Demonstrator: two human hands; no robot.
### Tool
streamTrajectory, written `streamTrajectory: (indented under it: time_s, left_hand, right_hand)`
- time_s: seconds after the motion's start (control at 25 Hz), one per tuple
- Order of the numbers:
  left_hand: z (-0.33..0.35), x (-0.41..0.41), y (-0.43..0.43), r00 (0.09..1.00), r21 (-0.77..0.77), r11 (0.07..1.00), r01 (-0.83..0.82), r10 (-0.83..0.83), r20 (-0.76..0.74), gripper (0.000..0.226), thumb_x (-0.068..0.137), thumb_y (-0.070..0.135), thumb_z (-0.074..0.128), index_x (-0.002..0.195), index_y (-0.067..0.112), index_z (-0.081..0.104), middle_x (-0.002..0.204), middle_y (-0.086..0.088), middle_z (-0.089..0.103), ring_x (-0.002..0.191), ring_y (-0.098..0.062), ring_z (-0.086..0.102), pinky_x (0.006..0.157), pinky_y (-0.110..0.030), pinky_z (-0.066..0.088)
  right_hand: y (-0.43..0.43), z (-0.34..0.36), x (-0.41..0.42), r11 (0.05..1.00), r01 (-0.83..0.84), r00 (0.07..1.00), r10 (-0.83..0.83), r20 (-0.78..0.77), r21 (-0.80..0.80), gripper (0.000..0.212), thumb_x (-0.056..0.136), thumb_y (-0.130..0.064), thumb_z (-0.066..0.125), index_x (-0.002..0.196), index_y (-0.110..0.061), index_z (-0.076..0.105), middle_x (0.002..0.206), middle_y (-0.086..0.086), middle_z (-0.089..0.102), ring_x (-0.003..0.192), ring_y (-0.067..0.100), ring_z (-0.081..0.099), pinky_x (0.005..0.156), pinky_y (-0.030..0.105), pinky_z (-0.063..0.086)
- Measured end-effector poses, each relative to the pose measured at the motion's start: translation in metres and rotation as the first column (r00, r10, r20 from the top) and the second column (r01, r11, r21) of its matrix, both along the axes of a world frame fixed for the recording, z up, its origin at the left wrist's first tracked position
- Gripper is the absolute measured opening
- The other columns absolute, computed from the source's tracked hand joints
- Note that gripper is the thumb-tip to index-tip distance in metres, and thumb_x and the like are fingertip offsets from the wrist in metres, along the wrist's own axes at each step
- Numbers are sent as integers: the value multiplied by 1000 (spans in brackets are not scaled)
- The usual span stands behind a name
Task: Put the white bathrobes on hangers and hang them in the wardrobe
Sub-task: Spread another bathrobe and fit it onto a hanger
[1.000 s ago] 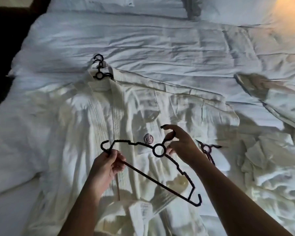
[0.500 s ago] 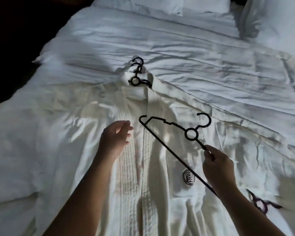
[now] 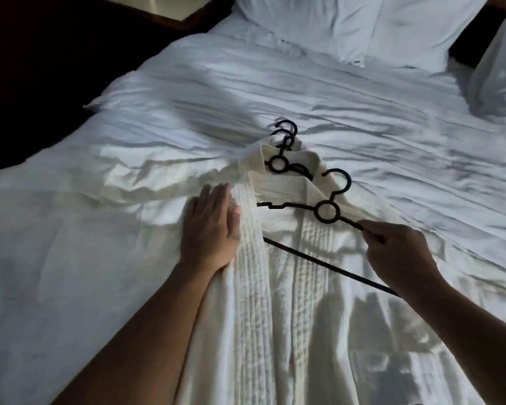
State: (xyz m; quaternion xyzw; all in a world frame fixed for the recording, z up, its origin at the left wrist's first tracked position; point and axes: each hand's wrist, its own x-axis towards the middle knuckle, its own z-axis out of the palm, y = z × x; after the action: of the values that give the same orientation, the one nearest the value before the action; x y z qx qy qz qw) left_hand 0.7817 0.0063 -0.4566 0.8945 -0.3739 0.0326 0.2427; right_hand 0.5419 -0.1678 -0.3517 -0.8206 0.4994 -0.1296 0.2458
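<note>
- While my right hand [image 3: 398, 252] pinches one arm of the black plastic ring-necked hanger [image 3: 328, 211], that hanger hovers over the collar of the white ribbed bathrobe [image 3: 275, 317] spread on the white bed [image 3: 333, 97].
- My left hand [image 3: 209, 229] lies flat, fingers straight, on the lapel.
- Black hanger hooks [image 3: 278, 164] already poke from the collar; hanging in the wardrobe, unseen, remains, I judge.

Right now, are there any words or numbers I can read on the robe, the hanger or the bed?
None: no word, number or sign can be read on the white bathrobe, the black hanger or the bed sheets.
</note>
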Motion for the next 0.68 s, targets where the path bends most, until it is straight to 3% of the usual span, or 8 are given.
streamTrajectory:
  time_s: [0.16,0.36,0.48,0.56,0.68]
  left_hand:
    - [-12,-6,3,992,-72,997,-3,12,127,53,106,33,31,150,8,46,152,-9,51,147,-27,40,118,-49,32]
    - [-17,-6,3,984,-75,996,42,-28,177,54,103,34,34,154,16,43,158,-7,44,150,-26,35,118,-48,31]
    - [-19,-5,3,990,-20,1000,3,0,142,65,98,43,34,159,19,31,162,-5,37,151,-25,31,121,-47,26]
    - [-20,-4,-1,992,32,998,-54,50,116,72,94,48,35,159,18,29,156,-7,42,144,-28,38,118,-46,27]
    - [-18,13,-15,996,69,994,-84,81,48,64,89,52,35,144,21,48,134,-7,57,124,-32,49,107,-47,35]
  right_hand:
    - [10,-34,55,983,-140,990,140,-14,-117,27,91,-20,52,102,-29,75,86,4,74,82,32,66,74,40,56]
    - [9,-47,88,958,-65,996,45,-77,-281,26,95,-21,49,109,-27,70,92,10,72,86,39,63,65,35,36]
    - [1,-47,95,914,-92,996,86,-32,-395,21,95,-16,52,109,-22,67,87,12,71,80,41,62,63,35,35]
    - [-5,-49,99,911,-129,992,112,-65,-392,23,96,-21,52,114,-25,67,93,11,71,85,41,63,65,36,35]
    - [-10,-48,103,910,-194,981,171,-96,-366,25,96,-24,51,114,-22,68,98,11,71,92,41,62,69,37,38]
